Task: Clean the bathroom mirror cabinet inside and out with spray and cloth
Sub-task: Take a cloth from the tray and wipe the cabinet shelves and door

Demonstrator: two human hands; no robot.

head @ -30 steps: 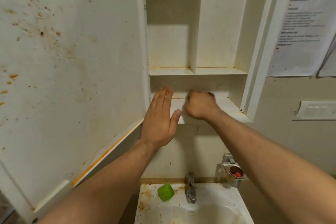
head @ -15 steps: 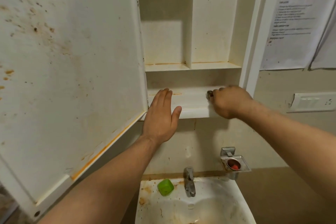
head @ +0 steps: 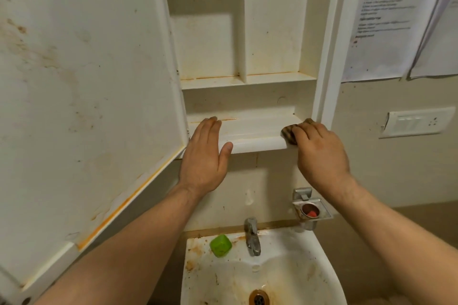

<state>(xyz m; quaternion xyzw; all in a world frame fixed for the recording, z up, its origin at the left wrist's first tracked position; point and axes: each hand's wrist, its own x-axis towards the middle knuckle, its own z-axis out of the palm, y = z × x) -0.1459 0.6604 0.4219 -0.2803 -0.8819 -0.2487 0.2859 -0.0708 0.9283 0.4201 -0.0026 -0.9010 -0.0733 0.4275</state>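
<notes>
Closest to me, below the person's forearms, the stained white ceramic washbasin point(head: 319, 262) carries a bright green rounded block point(head: 220, 245) on its back ledge, just left of the dull chrome tap point(head: 252, 236). On the wall to the right, a square metal holder point(head: 322, 205) has a small red object point(head: 312, 213) sitting in its round cup.

Above that, the left hand point(head: 205, 153) lies flat with fingers straight, its grip released. It rests on the front lip of the cream plastic bottom shelf point(head: 252, 138), just beside the lower corner of the open, rust-speckled cabinet door point(head: 86, 82). At the shelf's right end, the right hand point(head: 319, 153) has its grip clenched over a crumpled brown striped cloth point(head: 287, 132), pressing it onto the shelf by the cabinet frame.

That cloth looks soft, light and limp. I'd judge it best held bunched under the fingertips with the palm bearing down; held loosely, it would fold and skid.

Farther in, the two upright cabinet compartments point(head: 210, 32) show orange grime along their floor joints. No spray bottle is in sight. Beyond, printed paper sheets point(head: 386, 20) and a white switch plate point(head: 416, 121) hang on the beige wall.
</notes>
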